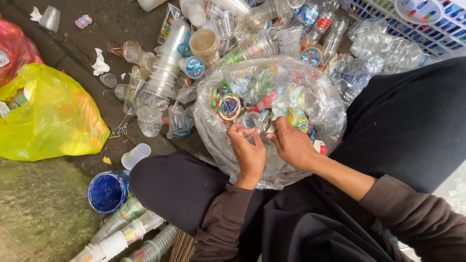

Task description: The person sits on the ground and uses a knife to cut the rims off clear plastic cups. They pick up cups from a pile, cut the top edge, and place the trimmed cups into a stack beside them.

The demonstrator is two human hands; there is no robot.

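A big clear plastic bag [310, 97] full of crumpled cup lids and coloured wrappers rests between my knees. My left hand [248, 150] and my right hand [291, 143] meet over its near side, fingertips pinched together on a small clear plastic cup [258, 127] held between them. The cup is mostly hidden by my fingers. Both sleeves are dark brown, and my black-clad legs frame the bag.
A heap of clear plastic cups and bottles [204, 43] lies beyond the bag. A yellow bag [53, 116] and a red bag [17, 48] sit at left. A blue tub [107, 191] and stacked cups [126, 235] lie near my left knee. A white basket [412, 19] stands top right.
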